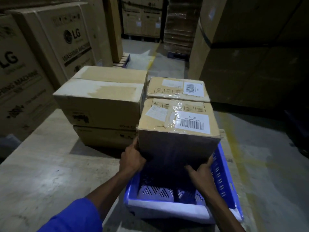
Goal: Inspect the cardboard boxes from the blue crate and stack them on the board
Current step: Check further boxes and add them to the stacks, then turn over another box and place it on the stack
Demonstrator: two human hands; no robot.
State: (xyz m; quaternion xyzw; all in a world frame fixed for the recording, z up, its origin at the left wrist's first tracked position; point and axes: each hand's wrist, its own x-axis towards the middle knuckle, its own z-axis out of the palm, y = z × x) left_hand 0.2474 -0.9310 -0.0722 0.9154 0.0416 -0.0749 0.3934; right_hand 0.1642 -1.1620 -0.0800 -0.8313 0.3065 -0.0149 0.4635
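Blue crate (222, 174) nearest; left hand (132, 158) and right hand (201, 171) grip taped box (177, 129) by its lower corners. Lift level, check the seams.

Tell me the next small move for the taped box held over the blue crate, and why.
Probably carry the taped brown cardboard box forward. Both hands, left and right, grip its lower corners above the blue slotted plastic crate, so it seems already lifted out. A similar labelled box sits just beyond, a likely spot to place it beside.
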